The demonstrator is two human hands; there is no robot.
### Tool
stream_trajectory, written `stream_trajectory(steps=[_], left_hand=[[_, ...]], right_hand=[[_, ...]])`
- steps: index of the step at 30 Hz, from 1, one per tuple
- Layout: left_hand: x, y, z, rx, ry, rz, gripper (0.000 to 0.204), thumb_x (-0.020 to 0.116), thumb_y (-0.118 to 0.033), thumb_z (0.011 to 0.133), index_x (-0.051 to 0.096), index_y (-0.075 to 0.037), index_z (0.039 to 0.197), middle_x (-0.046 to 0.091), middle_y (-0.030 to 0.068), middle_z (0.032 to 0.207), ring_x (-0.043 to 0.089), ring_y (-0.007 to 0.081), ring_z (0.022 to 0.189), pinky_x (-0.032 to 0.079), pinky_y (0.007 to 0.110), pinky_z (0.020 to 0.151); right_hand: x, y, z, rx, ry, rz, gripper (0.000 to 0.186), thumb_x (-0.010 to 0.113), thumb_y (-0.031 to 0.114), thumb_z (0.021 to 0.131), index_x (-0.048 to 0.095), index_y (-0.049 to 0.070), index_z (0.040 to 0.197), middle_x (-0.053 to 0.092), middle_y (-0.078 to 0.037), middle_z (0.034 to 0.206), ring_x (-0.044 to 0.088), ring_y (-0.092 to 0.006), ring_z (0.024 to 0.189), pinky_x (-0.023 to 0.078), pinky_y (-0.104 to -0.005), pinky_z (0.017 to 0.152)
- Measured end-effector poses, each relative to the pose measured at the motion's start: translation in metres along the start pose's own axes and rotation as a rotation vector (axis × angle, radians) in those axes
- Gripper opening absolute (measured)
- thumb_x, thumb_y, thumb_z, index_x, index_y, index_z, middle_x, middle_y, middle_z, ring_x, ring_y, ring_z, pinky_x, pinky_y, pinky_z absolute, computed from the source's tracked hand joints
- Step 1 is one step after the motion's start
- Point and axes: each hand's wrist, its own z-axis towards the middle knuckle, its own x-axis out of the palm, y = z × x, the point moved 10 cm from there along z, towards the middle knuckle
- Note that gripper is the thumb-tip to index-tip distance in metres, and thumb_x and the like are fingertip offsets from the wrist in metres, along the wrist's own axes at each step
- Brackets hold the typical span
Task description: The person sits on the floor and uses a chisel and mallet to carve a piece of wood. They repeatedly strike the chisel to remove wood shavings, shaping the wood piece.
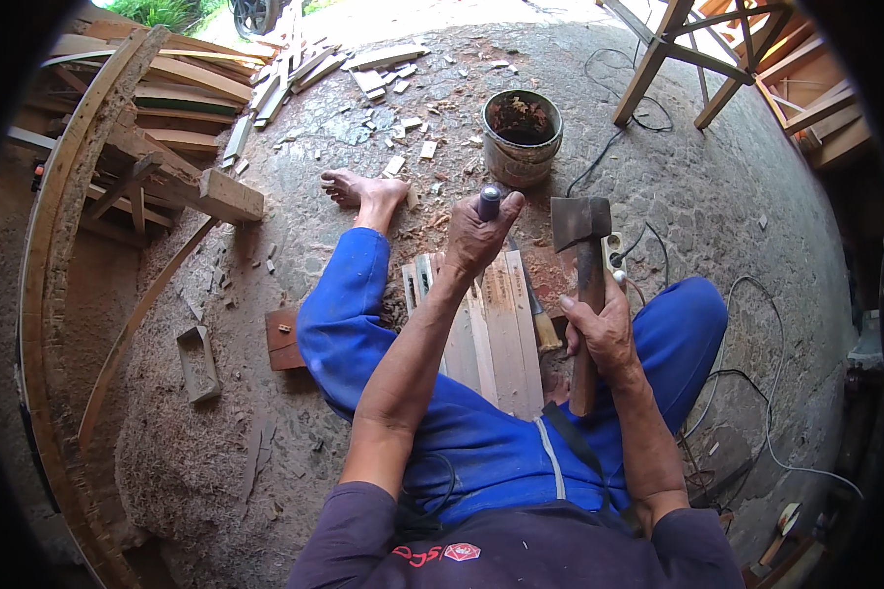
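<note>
- Hatchet (589, 280), likely head-heavy and stiff, best held by its wooden handle (582, 383), is right of the pale boards' (509, 344) right edge
- Right hand (609, 336): fingers wrapped around that handle
- Left hand (476, 238): fingers closed round a dark tool handle (489, 201) near the boards' far edge

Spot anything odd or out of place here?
Yes: wood offcuts lie strewn across the floor, some right beside a bare foot, which looks untidy. The bucket also looks grimy, blotched reddish-brown inside.
</note>
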Motion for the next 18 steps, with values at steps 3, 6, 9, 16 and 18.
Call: stream_trajectory(steps=[3, 6, 9, 16, 18], left_hand=[[-0.004, 0.024, 0.003, 0.006, -0.019, -0.037, 0.043, 0.073, -0.032, 0.097, 0.057, -0.005, 0.067, 0.049, -0.0045, 0.059, 0.041, 0.0061, 0.057, 0.035, 0.031, 0.049], [-0.003, 0.037, 0.002, -0.025, -0.021, -0.072, 0.044, 0.072, -0.031, 0.097, 0.055, -0.006, 0.065, 0.049, -0.0048, 0.06, 0.04, 0.006, 0.057, 0.034, 0.03, 0.05], [-0.003, 0.041, 0.0, -0.031, -0.007, -0.08, 0.043, 0.072, -0.03, 0.096, 0.055, -0.005, 0.065, 0.049, -0.0047, 0.06, 0.041, 0.0062, 0.057, 0.034, 0.03, 0.05], [-0.002, 0.031, 0.006, -0.007, -0.017, 0.089, 0.042, 0.072, -0.028, 0.096, 0.058, 0.0, 0.068, 0.051, -0.0014, 0.059, 0.042, 0.0076, 0.058, 0.037, 0.032, 0.051], [-0.006, 0.029, 0.006, 0.047, -0.036, 0.126, 0.042, 0.071, -0.028, 0.097, 0.058, 0.0, 0.069, 0.051, -0.0016, 0.058, 0.041, 0.0078, 0.058, 0.037, 0.033, 0.05]], right_hand=[[0.004, -0.001, 0.0, 0.023, -0.004, 0.021, 0.051, 0.066, 0.011, 0.094, 0.045, 0.001, 0.14, 0.054, -0.001, 0.074, 0.053, -0.0086, 0.047, 0.048, -0.0262, 0.043], [0.001, -0.008, 0.001, 0.052, -0.01, 0.012, 0.051, 0.066, 0.011, 0.094, 0.045, 0.001, 0.14, 0.054, 0.0, 0.072, 0.052, -0.0084, 0.047, 0.048, -0.0259, 0.042], [0.002, -0.011, 0.001, 0.078, 0.016, 0.004, 0.052, 0.066, 0.011, 0.095, 0.044, 0.001, 0.141, 0.054, 0.0, 0.071, 0.052, -0.008, 0.047, 0.047, -0.0257, 0.042], [0.008, -0.006, 0.002, 0.065, 0.033, 0.026, 0.043, 0.066, 0.01, 0.095, 0.046, -0.002, 0.131, 0.057, -0.001, 0.069, 0.053, -0.0082, 0.049, 0.046, -0.0264, 0.043], [0.015, -0.004, 0.001, 0.067, 0.067, 0.036, 0.043, 0.066, 0.01, 0.095, 0.046, -0.002, 0.131, 0.058, -0.002, 0.071, 0.053, -0.0082, 0.05, 0.047, -0.0262, 0.045]])
